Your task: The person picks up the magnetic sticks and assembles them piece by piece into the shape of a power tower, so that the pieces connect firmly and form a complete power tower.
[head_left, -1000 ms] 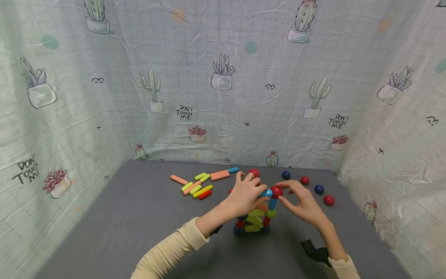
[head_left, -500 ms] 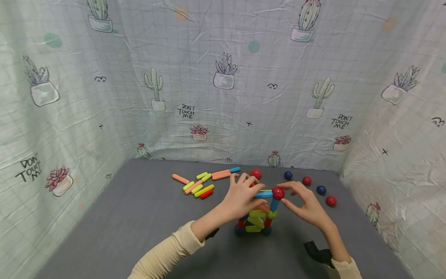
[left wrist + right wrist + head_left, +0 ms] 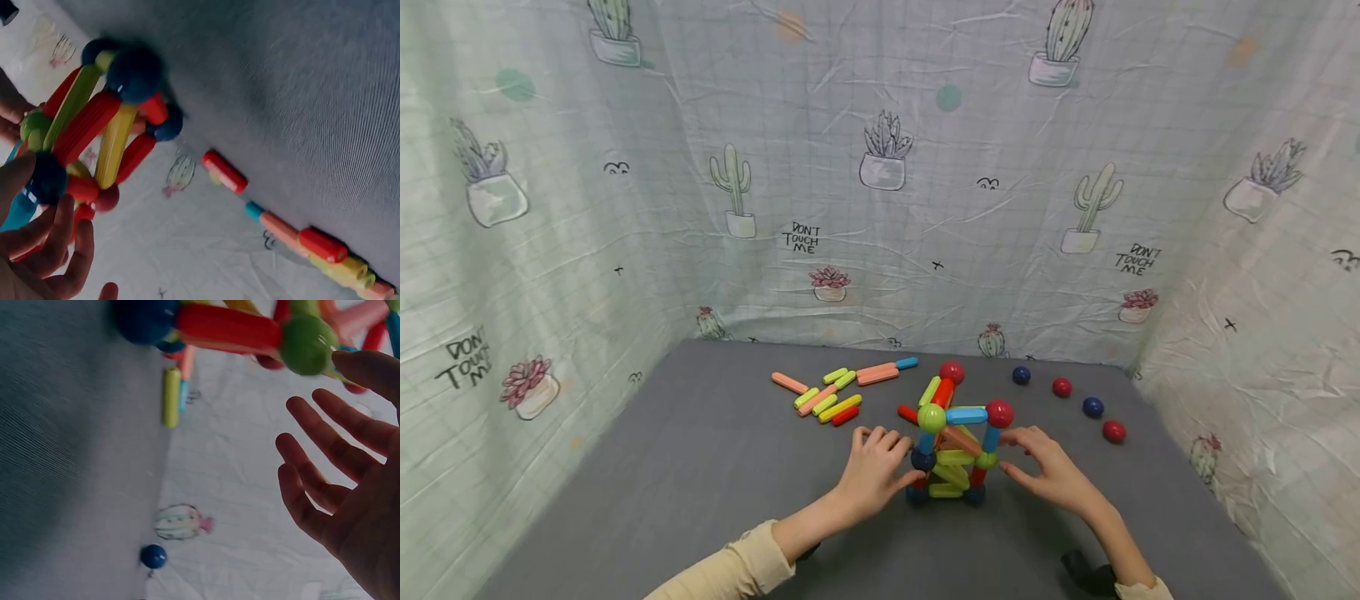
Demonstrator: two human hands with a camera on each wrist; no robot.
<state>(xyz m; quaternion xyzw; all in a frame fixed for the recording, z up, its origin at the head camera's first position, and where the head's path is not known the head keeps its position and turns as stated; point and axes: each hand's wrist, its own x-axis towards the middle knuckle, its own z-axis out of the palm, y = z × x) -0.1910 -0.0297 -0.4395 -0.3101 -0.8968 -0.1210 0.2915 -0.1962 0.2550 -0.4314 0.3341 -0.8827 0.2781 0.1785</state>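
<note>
- So, our upright multicoloured rod-and-ball frame (image 3: 953, 457) stands between our left hand (image 3: 867, 479) and right hand (image 3: 1062, 477).
- Left's nearer, fingers pinching its mid-height dark blue ball (image 3: 923, 458).
- Right fingers spread, near the lower green ball (image 3: 987, 461).

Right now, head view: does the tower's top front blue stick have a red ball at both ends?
No, the blue stick runs from a green ball to a red ball.
</note>
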